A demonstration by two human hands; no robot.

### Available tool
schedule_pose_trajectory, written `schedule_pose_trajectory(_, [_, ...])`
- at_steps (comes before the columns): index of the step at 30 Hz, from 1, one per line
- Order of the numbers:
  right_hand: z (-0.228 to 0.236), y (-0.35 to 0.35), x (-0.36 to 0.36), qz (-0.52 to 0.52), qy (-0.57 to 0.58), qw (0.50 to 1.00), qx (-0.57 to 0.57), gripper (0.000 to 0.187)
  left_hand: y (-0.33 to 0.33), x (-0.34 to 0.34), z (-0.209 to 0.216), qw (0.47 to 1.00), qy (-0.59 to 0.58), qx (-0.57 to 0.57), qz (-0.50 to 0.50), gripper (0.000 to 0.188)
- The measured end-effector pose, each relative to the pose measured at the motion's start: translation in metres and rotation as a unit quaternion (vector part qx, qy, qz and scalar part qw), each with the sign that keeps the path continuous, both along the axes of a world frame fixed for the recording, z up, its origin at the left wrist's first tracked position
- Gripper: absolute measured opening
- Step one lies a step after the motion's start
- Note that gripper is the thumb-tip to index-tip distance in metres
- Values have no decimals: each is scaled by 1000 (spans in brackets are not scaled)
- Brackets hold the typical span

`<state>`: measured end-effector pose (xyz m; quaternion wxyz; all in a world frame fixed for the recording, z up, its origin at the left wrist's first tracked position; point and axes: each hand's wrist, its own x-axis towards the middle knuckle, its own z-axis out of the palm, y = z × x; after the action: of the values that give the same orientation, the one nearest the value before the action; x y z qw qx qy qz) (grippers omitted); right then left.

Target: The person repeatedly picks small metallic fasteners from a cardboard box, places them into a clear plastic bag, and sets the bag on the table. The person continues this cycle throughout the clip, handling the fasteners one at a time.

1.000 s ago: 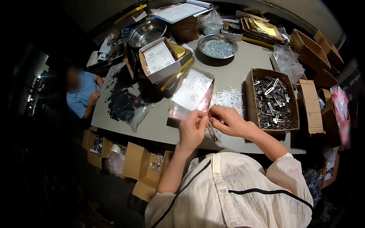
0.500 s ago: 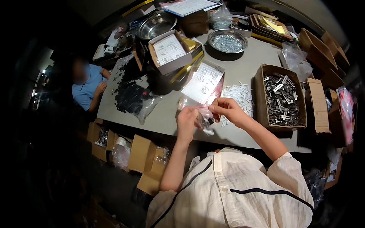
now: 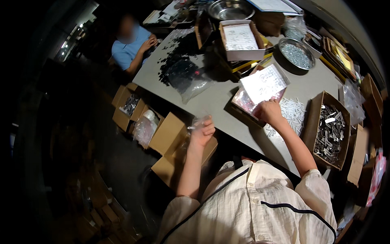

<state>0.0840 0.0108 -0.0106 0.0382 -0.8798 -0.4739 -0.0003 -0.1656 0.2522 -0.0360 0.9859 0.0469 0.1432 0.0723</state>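
Pinching a clear plastic bag [image 3: 200, 121] off the near edge of the table [image 3: 215, 105], my left hand [image 3: 204, 131] is curled. My right hand [image 3: 269, 112] is at a shallow box [image 3: 248, 115] of pinkish plastic bags [image 3: 245, 101]; from this feed I can't tell its grip. White sticks [image 3: 294, 110] lie alongside; farther right, a cardboard box [image 3: 313, 122] holds metal clips [image 3: 331, 132], and a steel bowl [image 3: 309, 61] holds shiny bits [image 3: 295, 55].

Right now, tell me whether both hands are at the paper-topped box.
No, the right hand is there, but the left hand is well apart from it.
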Motion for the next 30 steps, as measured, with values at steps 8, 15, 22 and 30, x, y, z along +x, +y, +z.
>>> schedule_pose_trajectory(8, [32, -23, 0, 1, 46, 999, -22, 50, 46, -74, -98, 965, 172, 107, 164, 14])
schedule_pose_trajectory(15, [-12, -10, 8, -10, -73, 996, 45, 32, 79, -153, -190, 832, 521, 143, 126, 25])
schedule_pose_trajectory(22, [23, -39, 9, 2, 160, 965, 207, 16, 37, -124, -180, 508, 589, 628, -30, 38])
schedule_pose_trajectory(30, [30, -52, 14, -92, 551, 665, 495, 9, -41, 3, -36, 506, 287, 795, 170, 49])
